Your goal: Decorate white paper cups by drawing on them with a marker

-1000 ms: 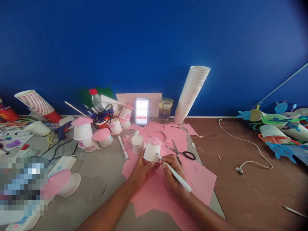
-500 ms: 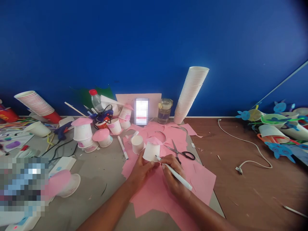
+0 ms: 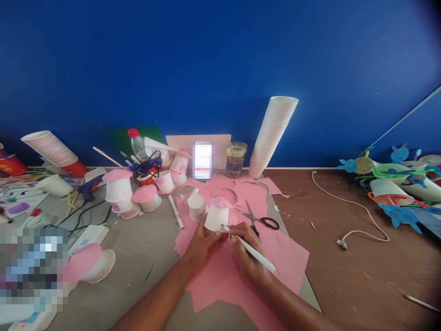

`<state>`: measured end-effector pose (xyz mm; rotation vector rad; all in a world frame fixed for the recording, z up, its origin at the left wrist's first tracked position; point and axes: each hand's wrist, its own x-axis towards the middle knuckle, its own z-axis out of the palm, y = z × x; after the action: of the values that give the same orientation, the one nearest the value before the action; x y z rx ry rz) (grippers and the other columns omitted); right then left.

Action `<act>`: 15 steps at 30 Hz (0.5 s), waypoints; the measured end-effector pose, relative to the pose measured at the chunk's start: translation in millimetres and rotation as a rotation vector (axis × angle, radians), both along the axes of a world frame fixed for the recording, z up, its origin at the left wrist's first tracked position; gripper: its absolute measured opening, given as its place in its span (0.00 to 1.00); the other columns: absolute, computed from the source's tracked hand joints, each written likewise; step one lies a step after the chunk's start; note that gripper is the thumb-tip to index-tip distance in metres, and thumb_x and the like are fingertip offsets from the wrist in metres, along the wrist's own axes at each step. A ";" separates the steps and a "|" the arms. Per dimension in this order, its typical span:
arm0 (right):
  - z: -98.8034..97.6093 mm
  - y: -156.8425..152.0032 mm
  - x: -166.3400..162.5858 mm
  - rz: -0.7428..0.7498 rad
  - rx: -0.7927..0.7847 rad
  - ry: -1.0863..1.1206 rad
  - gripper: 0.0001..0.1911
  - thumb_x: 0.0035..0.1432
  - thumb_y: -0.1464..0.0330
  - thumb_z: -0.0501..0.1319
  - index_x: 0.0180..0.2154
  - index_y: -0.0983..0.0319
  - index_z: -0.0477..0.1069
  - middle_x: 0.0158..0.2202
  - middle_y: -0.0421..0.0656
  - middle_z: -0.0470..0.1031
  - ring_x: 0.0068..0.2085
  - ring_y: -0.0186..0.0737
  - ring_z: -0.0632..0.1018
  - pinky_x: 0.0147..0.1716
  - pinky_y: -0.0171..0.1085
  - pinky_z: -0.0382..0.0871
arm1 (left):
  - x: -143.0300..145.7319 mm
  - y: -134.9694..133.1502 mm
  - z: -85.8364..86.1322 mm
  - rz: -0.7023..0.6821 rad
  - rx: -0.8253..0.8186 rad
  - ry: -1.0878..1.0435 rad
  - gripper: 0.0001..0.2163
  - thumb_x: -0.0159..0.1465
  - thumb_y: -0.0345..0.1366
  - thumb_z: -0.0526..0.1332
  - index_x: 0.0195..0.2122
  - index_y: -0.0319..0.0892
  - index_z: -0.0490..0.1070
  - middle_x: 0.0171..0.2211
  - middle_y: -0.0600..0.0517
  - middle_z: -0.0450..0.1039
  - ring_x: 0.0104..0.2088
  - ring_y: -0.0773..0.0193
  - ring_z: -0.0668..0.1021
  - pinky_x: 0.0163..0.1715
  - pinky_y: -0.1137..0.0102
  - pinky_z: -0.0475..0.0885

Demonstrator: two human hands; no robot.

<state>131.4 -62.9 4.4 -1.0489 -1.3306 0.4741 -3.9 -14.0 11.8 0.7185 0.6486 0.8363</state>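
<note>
My left hand (image 3: 203, 243) is closed around the lower left side of a white paper cup (image 3: 217, 217) that stands upside down with a pink paper piece (image 3: 220, 201) on its top. In my right hand (image 3: 250, 250) is a white marker pen (image 3: 257, 255), its tip at the cup's lower wall. Pink paper sheets (image 3: 220, 276) lie under both hands. Just behind the left hand is another small white cup (image 3: 197, 207). Black-handled scissors (image 3: 258, 218) rest open on the paper to the right. A capped marker (image 3: 176, 212) lies left of the small cup.
At the back stand a lit phone (image 3: 202, 160), a glass jar (image 3: 235, 160) and a tall leaning cup stack (image 3: 274, 138). Decorated cups (image 3: 117, 189) and a glue gun (image 3: 90, 187) crowd the left. A white cable (image 3: 358, 202) and blue paper crafts (image 3: 401, 216) lie right.
The marker's tip has shifted slightly left and down on the cup's wall. Both hands stay almost in place, and the cup is still held.
</note>
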 end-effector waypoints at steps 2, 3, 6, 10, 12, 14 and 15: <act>-0.1 -0.2 0.3 -0.020 -0.001 0.002 0.09 0.61 0.75 0.54 0.36 0.57 0.71 0.31 0.40 0.71 0.33 0.36 0.75 0.32 0.35 0.69 | -0.9 -0.2 0.1 -0.005 -0.003 0.010 0.27 0.57 0.35 0.69 0.57 0.51 0.63 0.40 0.51 0.75 0.40 0.63 0.77 0.44 0.66 0.70; -0.3 -0.4 0.4 -0.031 0.000 0.004 0.09 0.61 0.75 0.54 0.36 0.57 0.71 0.30 0.40 0.71 0.32 0.36 0.74 0.31 0.35 0.68 | -1.3 -0.4 -0.3 -0.007 -0.004 0.012 0.27 0.58 0.35 0.69 0.57 0.52 0.63 0.40 0.51 0.75 0.39 0.64 0.77 0.44 0.66 0.70; -1.0 -1.3 0.9 -0.055 0.002 0.008 0.08 0.62 0.74 0.55 0.37 0.57 0.71 0.30 0.40 0.71 0.32 0.37 0.73 0.32 0.35 0.68 | -2.3 -0.9 -2.4 -0.009 -0.003 0.005 0.28 0.58 0.35 0.68 0.58 0.52 0.62 0.39 0.52 0.75 0.38 0.65 0.77 0.44 0.67 0.69; -2.7 -0.9 0.9 -0.062 -0.002 0.013 0.07 0.62 0.73 0.56 0.39 0.57 0.71 0.31 0.41 0.71 0.32 0.37 0.73 0.31 0.35 0.68 | -2.5 -1.2 -5.2 -0.010 -0.002 0.004 0.29 0.58 0.35 0.68 0.59 0.53 0.61 0.39 0.52 0.75 0.39 0.64 0.77 0.44 0.66 0.69; -3.5 0.0 0.8 -0.059 0.005 0.019 0.08 0.62 0.73 0.56 0.39 0.57 0.71 0.31 0.40 0.71 0.32 0.37 0.73 0.31 0.35 0.68 | -2.4 -1.1 -6.1 -0.009 0.000 0.014 0.29 0.58 0.35 0.68 0.59 0.53 0.61 0.40 0.52 0.75 0.39 0.64 0.77 0.44 0.65 0.69; -4.0 1.0 0.6 -0.061 0.010 0.011 0.08 0.62 0.73 0.56 0.39 0.57 0.71 0.31 0.40 0.71 0.32 0.37 0.73 0.31 0.35 0.68 | -2.4 -0.8 -6.6 -0.005 0.008 0.017 0.29 0.58 0.35 0.69 0.59 0.53 0.61 0.40 0.51 0.75 0.39 0.63 0.76 0.44 0.65 0.68; -4.2 1.3 0.5 -0.067 0.012 0.002 0.08 0.61 0.74 0.56 0.39 0.57 0.71 0.30 0.40 0.71 0.32 0.36 0.73 0.31 0.35 0.68 | -2.3 -0.7 -6.6 -0.005 0.012 0.018 0.29 0.58 0.35 0.69 0.59 0.53 0.61 0.40 0.51 0.75 0.39 0.63 0.76 0.44 0.65 0.68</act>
<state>131.9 -61.6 0.1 -1.0788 -1.2916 0.4163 -6.2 -14.7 5.2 0.7392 0.6576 0.8304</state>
